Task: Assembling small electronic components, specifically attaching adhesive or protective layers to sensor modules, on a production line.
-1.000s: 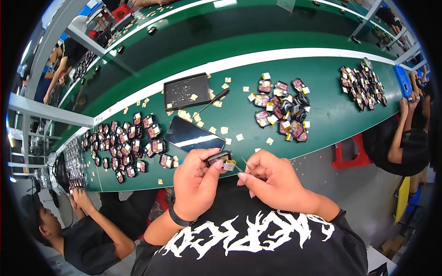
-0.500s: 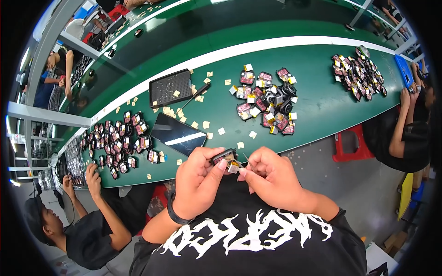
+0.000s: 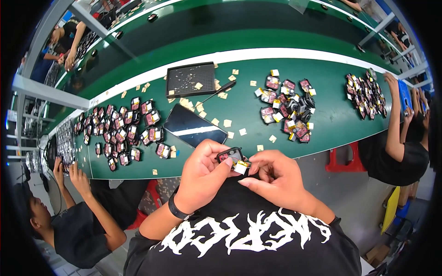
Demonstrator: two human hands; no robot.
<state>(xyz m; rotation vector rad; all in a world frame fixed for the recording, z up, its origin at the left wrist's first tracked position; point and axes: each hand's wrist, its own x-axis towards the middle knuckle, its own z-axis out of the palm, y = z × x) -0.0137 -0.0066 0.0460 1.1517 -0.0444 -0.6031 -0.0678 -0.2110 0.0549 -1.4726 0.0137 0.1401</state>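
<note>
My left hand (image 3: 202, 177) is closed round a small black device housing (image 3: 229, 151), above my lap at the table's near edge. A reddish circuit board shows inside it, and a silvery battery with yellow tape (image 3: 241, 166) hangs at its lower right side. Beside it is my right hand (image 3: 276, 177), its index fingertip at the housing's right edge and its thumb held apart below. The other fingers are curled inward; whatever they hold is hidden.
On the green table (image 3: 239, 106) are a dark glossy phone (image 3: 195, 126), black tray (image 3: 190, 80), screwdriver (image 3: 224, 88), scattered pale squares and piles of similar housings (image 3: 119, 131), (image 3: 292, 108). Co-workers sit left and right. A red stool (image 3: 345, 161) stands at right, a blue bin (image 3: 404, 96) beyond.
My right thumb has moved away from the battery and opened from the index finger. The thin metal tool between those fingers no longer shows. At right, a co-worker's arm now reaches forward.
</note>
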